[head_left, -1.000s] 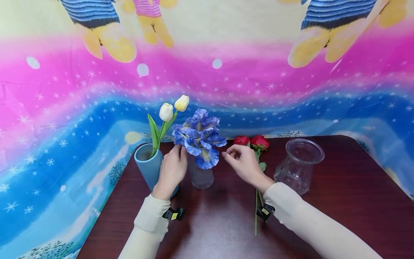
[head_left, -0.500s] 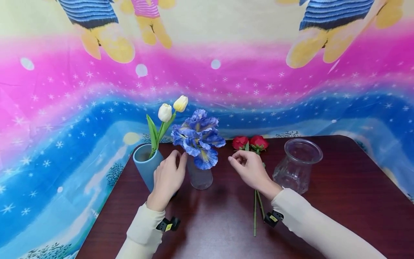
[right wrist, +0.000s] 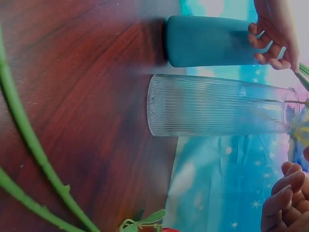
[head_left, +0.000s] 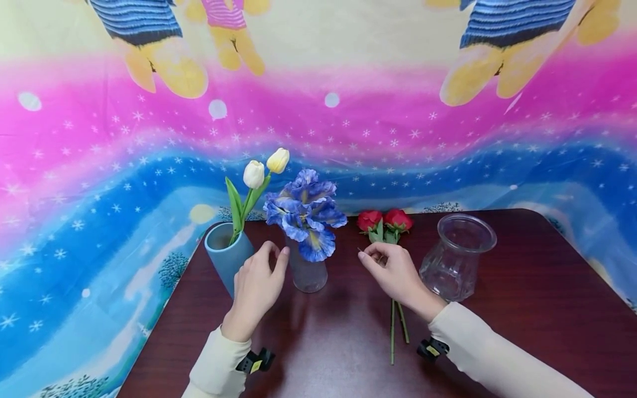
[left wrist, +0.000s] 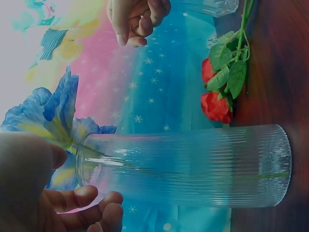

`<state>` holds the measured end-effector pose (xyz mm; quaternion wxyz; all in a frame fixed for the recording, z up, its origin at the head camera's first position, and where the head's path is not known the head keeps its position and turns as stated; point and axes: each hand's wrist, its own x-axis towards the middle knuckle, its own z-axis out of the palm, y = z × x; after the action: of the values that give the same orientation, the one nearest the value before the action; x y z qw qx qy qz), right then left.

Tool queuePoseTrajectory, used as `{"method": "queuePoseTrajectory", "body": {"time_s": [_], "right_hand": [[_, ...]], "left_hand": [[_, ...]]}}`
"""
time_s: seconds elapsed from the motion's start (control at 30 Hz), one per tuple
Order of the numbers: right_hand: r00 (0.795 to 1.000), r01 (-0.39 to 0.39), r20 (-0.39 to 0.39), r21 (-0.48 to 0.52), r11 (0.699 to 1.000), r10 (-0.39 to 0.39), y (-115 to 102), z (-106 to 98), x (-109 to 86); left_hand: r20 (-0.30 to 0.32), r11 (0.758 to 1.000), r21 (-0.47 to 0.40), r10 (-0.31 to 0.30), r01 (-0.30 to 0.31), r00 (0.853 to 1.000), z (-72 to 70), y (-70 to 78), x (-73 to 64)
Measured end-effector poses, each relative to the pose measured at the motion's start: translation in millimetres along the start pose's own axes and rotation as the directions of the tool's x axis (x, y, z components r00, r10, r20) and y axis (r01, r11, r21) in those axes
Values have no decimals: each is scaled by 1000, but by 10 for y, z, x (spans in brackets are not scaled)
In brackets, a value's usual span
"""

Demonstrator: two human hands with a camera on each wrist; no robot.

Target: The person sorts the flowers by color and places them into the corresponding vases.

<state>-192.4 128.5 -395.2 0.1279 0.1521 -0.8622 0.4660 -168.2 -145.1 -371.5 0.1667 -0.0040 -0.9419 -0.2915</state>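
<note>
A blue iris (head_left: 307,213) stands in a clear ribbed glass vase (left wrist: 193,164), its thin stem reaching down inside. My left hand (head_left: 259,287) hovers just left of this vase, fingers loosely curled and holding nothing; in the left wrist view its fingers (left wrist: 108,212) are close to the rim. To the vase's right, my right hand (head_left: 395,273) hangs in the air, fingers loosely bent with nothing between them. It partly covers two red roses (head_left: 369,220) lying on the table, stems toward me. White and pale yellow tulips (head_left: 254,174) lean in a blue vase (head_left: 228,257) beside my left hand.
A wide-rimmed clear glass vase (head_left: 450,271) stands on the right, near my right forearm. The dark reddish wooden table (head_left: 328,354) ends at a printed cloth backdrop (head_left: 348,132) behind the flowers.
My left hand has come away from below the iris, back toward me and slightly left. My right hand has drawn away to the right and toward me. Flowers and vases stay put.
</note>
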Motion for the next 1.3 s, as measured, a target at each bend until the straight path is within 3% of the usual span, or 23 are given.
{"method": "queuePoseTrajectory", "body": {"time_s": [0.57, 0.9, 1.13, 1.3], "right_hand": [[1000, 10, 20, -52, 999, -9, 113, -90, -260], [998, -17, 52, -84, 996, 22, 187, -180, -391], [995, -45, 80, -104, 994, 53, 251, -229, -472], [995, -47, 79, -114, 992, 56, 277, -276, -522]], "left_hand": [[21, 999, -19, 52, -51, 998, 84, 82, -228], [63, 994, -16, 107, -106, 992, 243, 147, -343], [136, 990, -25, 138, -136, 981, 392, 135, -380], [152, 986, -20, 165, -164, 974, 464, 137, -401]]}}
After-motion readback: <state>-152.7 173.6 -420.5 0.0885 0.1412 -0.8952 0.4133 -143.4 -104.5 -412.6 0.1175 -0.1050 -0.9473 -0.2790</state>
